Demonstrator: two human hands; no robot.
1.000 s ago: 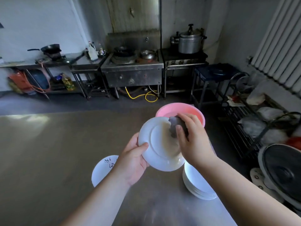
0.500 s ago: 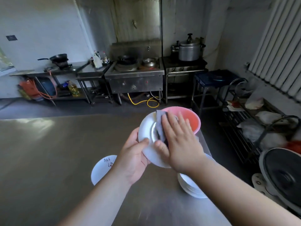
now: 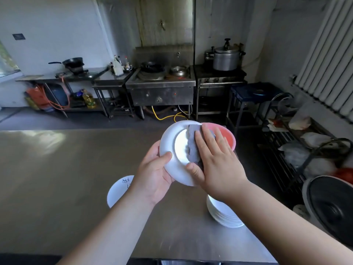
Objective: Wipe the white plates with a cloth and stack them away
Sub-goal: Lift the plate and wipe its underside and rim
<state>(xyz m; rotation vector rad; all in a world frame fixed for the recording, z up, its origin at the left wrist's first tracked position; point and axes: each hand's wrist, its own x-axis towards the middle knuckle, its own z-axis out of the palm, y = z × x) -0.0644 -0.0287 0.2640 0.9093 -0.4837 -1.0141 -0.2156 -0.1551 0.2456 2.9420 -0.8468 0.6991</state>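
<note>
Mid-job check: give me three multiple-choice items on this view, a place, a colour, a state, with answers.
1. Where is the stack of plates? A on the table near its right edge; B on the stove; C on the floor.
2. What colour is the basin behind the held plate? A blue; B pink; C green.
3. How is the right hand? A idle; B pressing the cloth flat on the plate; C gripping a pot.
A, it rests on the steel top; B, its rim shows pink; B, the flat hand covers the cloth.

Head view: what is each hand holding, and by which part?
The left hand grips the white plate by its lower-left rim; the right hand presses the grey cloth flat on it.
</note>
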